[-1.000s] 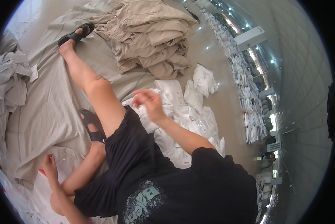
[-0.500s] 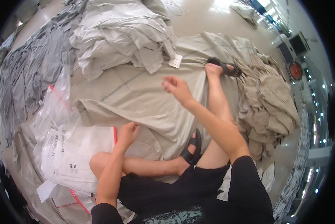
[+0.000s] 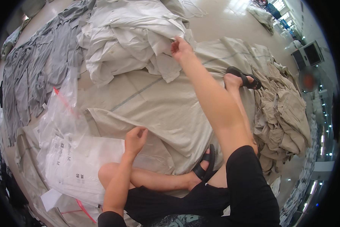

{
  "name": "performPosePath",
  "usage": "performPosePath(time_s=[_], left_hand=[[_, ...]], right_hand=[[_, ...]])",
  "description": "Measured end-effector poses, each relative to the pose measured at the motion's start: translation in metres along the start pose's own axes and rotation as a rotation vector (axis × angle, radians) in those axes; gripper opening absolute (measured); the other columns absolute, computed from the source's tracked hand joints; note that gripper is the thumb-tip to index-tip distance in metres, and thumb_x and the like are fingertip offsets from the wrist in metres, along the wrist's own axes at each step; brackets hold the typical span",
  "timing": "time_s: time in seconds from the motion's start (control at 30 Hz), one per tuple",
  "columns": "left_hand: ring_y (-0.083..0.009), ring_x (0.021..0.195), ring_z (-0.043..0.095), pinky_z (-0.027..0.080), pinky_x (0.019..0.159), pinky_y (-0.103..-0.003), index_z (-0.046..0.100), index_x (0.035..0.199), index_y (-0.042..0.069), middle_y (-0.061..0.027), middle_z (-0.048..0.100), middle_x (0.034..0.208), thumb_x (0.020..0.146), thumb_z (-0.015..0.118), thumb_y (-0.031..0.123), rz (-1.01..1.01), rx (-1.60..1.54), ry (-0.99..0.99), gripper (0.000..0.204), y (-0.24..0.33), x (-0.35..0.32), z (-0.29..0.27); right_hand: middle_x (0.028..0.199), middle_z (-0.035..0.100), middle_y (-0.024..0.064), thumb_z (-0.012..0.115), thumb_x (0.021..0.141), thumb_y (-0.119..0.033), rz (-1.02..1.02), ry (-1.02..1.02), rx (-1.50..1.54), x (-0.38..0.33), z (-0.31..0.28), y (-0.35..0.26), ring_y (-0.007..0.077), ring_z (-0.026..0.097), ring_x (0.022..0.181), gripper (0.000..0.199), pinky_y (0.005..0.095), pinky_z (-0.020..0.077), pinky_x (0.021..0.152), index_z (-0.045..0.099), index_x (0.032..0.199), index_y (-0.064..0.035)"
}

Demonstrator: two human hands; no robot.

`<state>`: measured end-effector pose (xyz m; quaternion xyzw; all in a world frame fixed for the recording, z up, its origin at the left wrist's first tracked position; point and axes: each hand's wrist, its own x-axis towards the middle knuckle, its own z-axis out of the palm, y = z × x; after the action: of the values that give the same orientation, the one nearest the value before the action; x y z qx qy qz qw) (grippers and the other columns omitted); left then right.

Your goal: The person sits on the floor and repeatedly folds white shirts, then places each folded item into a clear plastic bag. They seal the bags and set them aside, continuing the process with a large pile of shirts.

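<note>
My right hand [image 3: 180, 48] reaches far forward and pinches the edge of a pale cream garment on top of a heaped pile of cream garments [image 3: 130, 36]. My left hand [image 3: 135, 138] rests with curled fingers on the beige sheet [image 3: 158, 106] spread on the floor, at the edge of a stack of clear plastic bags [image 3: 77, 162]. It holds nothing that I can see. I sit on the floor with my legs out, black sandals on both feet.
Grey garments [image 3: 37, 72] lie spread at the left. A pile of khaki garments [image 3: 283, 113] sits at the right beside my outstretched foot [image 3: 241, 77]. Shiny floor and a monitor [image 3: 308, 55] lie beyond. Loose plastic bags with a red strip stand at the left.
My view has swung left across the floor. My right hand moved forward from above the beige sheet to the cream pile and took hold of a garment edge. My left hand stayed by the bags.
</note>
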<state>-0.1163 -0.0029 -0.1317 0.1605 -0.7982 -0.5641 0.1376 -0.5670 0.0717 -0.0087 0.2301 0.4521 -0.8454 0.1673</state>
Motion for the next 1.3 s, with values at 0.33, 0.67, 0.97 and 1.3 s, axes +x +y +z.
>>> performPosePath(time_s=[0.33, 0.67, 0.97, 1.3], left_hand=[[-0.0209, 0.105, 0.068, 0.055, 0.096, -0.038, 0.056, 0.152, 0.003, -0.0107, 0.068, 0.124, 0.101, 0.074, 0.015, 0.223, -0.218, 0.391, 0.056, 0.068, -0.013, -0.011], [-0.023, 0.097, 0.069, 0.057, 0.086, -0.037, 0.065, 0.114, -0.001, -0.0124, 0.069, 0.11, 0.096, 0.076, 0.004, 0.036, 0.009, 0.37, 0.021, 0.102, -0.063, -0.038], [-0.0328, 0.122, 0.062, 0.054, 0.093, -0.051, 0.059, 0.129, 0.008, -0.0125, 0.064, 0.122, 0.07, 0.097, 0.035, 0.126, 1.137, -0.386, 0.075, 0.071, -0.13, -0.001], [-0.0307, 0.124, 0.06, 0.054, 0.091, -0.053, 0.061, 0.123, 0.006, -0.0116, 0.064, 0.122, 0.076, 0.088, 0.031, 0.015, 1.21, -0.318, 0.06, 0.059, -0.114, 0.022]], right_hand=[[0.095, 0.072, 0.0054, 0.08, 0.1, -0.015, -0.247, -0.538, -0.399, -0.337, -0.063, 0.146, 0.012, 0.069, 0.082, 0.032, 0.028, 0.0542, 0.071, 0.061, 0.119, 0.001], [0.102, 0.074, 0.0084, 0.065, 0.103, -0.003, -0.528, -0.422, -0.802, -0.386, -0.252, 0.138, 0.0155, 0.069, 0.084, 0.026, 0.0314, 0.0568, 0.077, 0.066, 0.129, -0.0019], [0.122, 0.076, 0.018, 0.081, 0.093, -0.03, -0.038, -0.19, -0.904, -0.244, -0.286, 0.186, 0.0334, 0.075, 0.099, 0.05, 0.0449, 0.0598, 0.089, 0.07, 0.134, -0.0039], [0.113, 0.071, 0.0143, 0.085, 0.08, -0.033, -0.373, -0.417, -1.504, -0.29, -0.297, 0.206, 0.0326, 0.072, 0.102, 0.025, 0.0437, 0.0593, 0.089, 0.08, 0.09, -0.0108]])
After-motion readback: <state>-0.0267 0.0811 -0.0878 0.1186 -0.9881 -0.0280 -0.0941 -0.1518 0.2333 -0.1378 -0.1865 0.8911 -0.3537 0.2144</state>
